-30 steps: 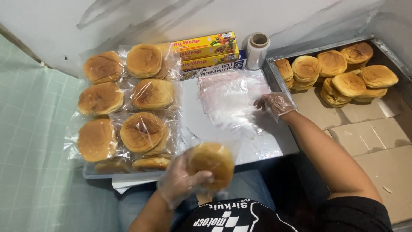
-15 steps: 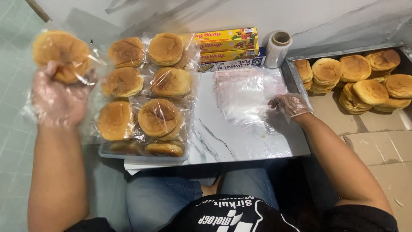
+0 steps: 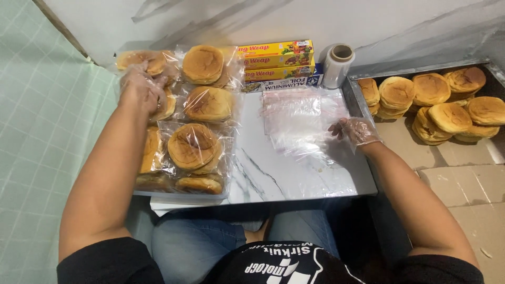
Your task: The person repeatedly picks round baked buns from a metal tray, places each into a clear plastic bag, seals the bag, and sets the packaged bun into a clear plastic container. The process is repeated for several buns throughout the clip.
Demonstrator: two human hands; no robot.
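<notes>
1. The left hand (image 3: 141, 87), in a thin clear glove, lies palm-down with its fingers curled over a bagged bun (image 3: 143, 60) at the far left corner of the marble-patterned board (image 3: 294, 176) — it presses on the bag, but whether the fingers truly grip it I cannot tell.
2. That bun sits at the top of the left column of bagged buns (image 3: 195, 144), which cover the left part of the board in two columns; each is sealed in clear plastic.
3. The right hand (image 3: 356, 131), also gloved, rests with spread, loose fingers on the right edge of a stack of empty clear bags (image 3: 297, 121) lying flat on the right part of the board. It touches the stack and clasps nothing.
4. At the far edge of the board, beyond the empty bags, stand stacked boxes of wrap and foil (image 3: 276, 66) — yellow ones above a blue one.
5. Just right of the boxes a roll of clear film (image 3: 337, 64) stands upright.
6. Right of the board, a metal tray (image 3: 351, 94) holds unwrapped buns (image 3: 436, 102) piled on brown paper.
7. Near the board's close edge are the person's knees in blue jeans (image 3: 200, 242).
</notes>
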